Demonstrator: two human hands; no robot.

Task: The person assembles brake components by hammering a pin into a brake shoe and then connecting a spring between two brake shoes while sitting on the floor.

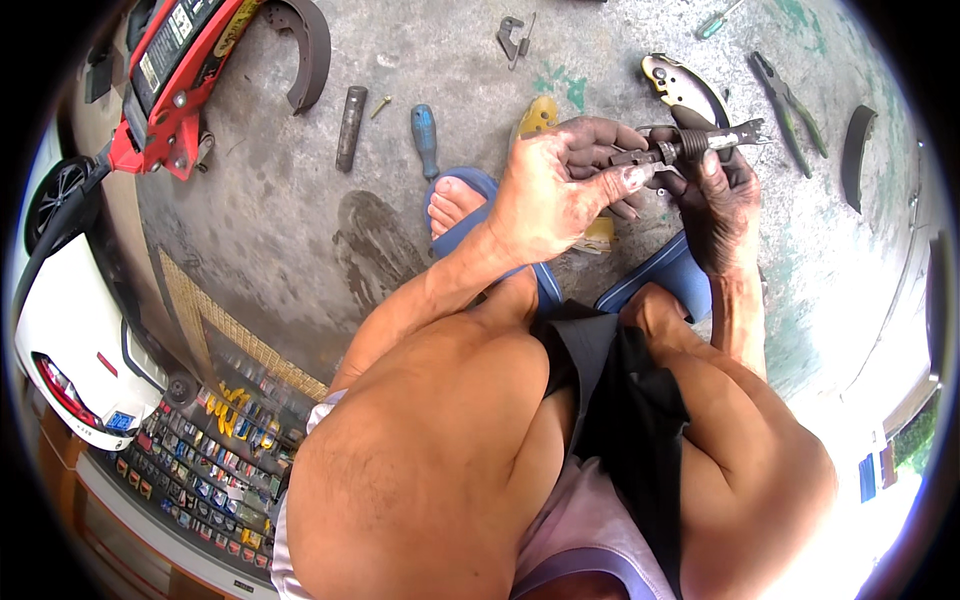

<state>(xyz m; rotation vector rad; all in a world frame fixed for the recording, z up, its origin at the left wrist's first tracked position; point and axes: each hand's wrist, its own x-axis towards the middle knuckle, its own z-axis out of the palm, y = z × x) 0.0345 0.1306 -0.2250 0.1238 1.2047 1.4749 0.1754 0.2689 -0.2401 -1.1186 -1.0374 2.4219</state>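
Observation:
A dark, greasy brake adjuster (735, 138) with a forked end and a coil spring (692, 146) around it is held out in front of me. My left hand (570, 185) pinches its narrow left end between thumb and fingers. On the other side my right hand (725, 205) grips it below the forked end, thumb against the shaft. Black grime covers the fingers of both hands. Just behind the right fingers lies a pale curved brake shoe (680, 78), partly hidden. A yellow metal part (538, 114) shows beyond my left hand.
Blue-handled screwdriver (424, 130), metal tube (351, 128), small bolt (380, 106) and dark brake shoe (312, 50) lie left. Pliers (788, 115) and a curved lining (857, 158) lie right. A small lever (513, 38) is farther off. A red jack (185, 100) stands far left.

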